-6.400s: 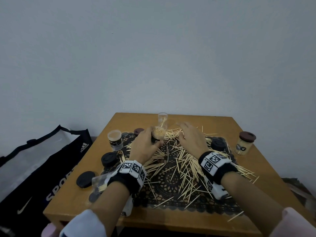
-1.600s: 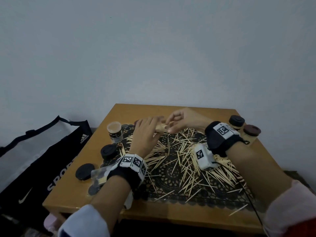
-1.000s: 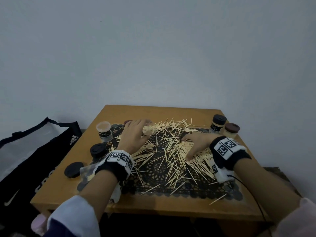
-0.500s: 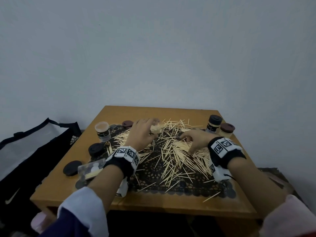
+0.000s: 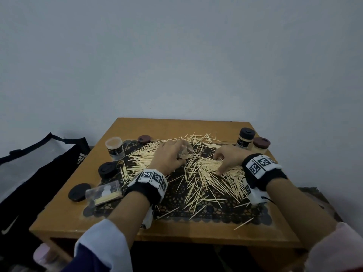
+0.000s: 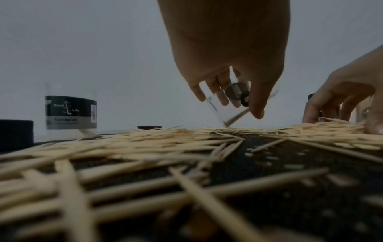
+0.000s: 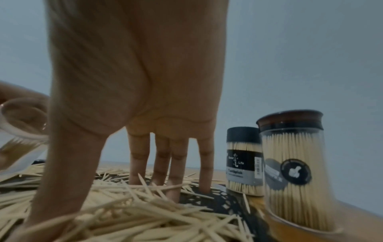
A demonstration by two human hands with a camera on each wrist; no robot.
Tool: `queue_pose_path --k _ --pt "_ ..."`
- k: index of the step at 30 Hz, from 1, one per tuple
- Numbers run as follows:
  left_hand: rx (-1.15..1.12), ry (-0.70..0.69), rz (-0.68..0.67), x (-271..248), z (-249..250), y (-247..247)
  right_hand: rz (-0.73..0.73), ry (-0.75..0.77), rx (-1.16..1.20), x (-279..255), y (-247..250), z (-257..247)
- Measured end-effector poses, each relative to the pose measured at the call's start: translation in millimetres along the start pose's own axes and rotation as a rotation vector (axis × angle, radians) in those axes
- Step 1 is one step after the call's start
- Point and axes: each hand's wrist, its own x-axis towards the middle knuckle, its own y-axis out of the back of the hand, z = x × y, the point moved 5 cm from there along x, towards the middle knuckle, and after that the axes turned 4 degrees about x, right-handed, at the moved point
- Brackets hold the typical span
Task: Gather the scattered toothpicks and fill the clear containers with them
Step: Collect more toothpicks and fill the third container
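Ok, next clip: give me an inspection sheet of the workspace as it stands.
Surface: wooden table with a dark lace mat.
Job's things: toothpicks scattered over the mat; two capped full jars at far right; one open jar at far left.
Clutter: loose lids; flat clear box.
Grips: left hand holds a tilted clear container; right hand presses straight fingers into the pile.
Cables: thin lead at the right wrist camera.
Surroundings: sports bag, plain wall.

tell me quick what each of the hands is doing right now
Left hand: fingers curled round a tilted clear container, holding it.
Right hand: open, straight fingers spread down into the scattered toothpicks, gripping nothing visible.
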Motion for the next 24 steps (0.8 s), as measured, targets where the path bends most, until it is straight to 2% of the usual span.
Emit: queue_pose_path --k 11,17,24 --pt "-0.007 0.007 -0.07 0.8 -3.2 -5.8 0.092 0.034 -0.13 1.7 -3.2 -8.0" --pt "-0.073 0.035 -0.042 0.2 -4.4 -4.3 0.009 0.013 -0.219 9.0 -10.7 -17.2" --pt "-0.074 0.045 -0.009 -0.6 -3.0 -1.4 0.026 -0.036 -0.214 18.8 -14.3 -23.7"
